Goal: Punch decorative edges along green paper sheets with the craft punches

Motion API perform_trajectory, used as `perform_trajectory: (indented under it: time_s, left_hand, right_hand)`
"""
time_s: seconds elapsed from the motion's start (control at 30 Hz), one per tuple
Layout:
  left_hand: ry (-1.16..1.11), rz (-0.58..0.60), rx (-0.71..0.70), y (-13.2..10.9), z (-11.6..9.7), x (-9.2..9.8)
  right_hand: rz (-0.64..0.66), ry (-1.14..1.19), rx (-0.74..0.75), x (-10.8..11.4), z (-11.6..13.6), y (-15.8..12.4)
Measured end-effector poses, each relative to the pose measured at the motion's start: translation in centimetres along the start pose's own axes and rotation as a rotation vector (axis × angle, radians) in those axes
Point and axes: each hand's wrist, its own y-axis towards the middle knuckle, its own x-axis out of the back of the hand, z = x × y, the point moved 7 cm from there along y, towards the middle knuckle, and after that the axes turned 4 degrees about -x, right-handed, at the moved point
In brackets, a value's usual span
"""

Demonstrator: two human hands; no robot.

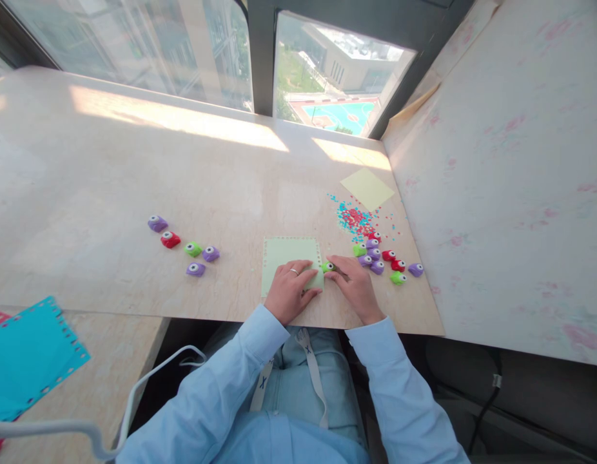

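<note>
A pale green sheet of paper (282,252) lies in front of me, with small punched holes along its top edge and parts of its sides. My left hand (292,290) rests on the sheet, fingers spread and lying over its lower right part. At the sheet's right edge sits a small green craft punch (327,266) with an eye-like button on top. The fingers and thumb of my right hand (354,283) are closed around this punch. The fingers partly cover where the punch meets the paper.
More punches (374,253) in purple, red and green cluster at the right, below red and blue confetti (355,219) and a pale yellow sheet (367,188). Several punches (195,269) stand at the left. Blue hole-edged paper (32,361) and a white cable (134,393) lie lower left.
</note>
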Motion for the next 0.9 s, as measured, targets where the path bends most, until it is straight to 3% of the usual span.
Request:
perform_trajectory:
  time_s: [0.27,0.53,0.77,0.9]
  left_hand:
    - [-0.02,-0.011,0.016,0.0,0.0,0.1]
    - [-0.048,-0.011,0.039,0.0,0.1,0.1]
    - [-0.052,-0.003,0.046,0.0,0.1,0.1]
    - [-0.057,-0.001,0.053,0.0,0.1,0.2]
  right_hand:
    - [0.03,-0.028,0.003,-0.4,0.6,0.8]
    - [0.063,0.022,-0.002,-0.4,1.1,-0.9]
    - [-0.04,0.051,-0.064,0.0,1.0,-1.2]
    - [-0.032,0.06,-0.069,-0.3,1.1,-0.7]
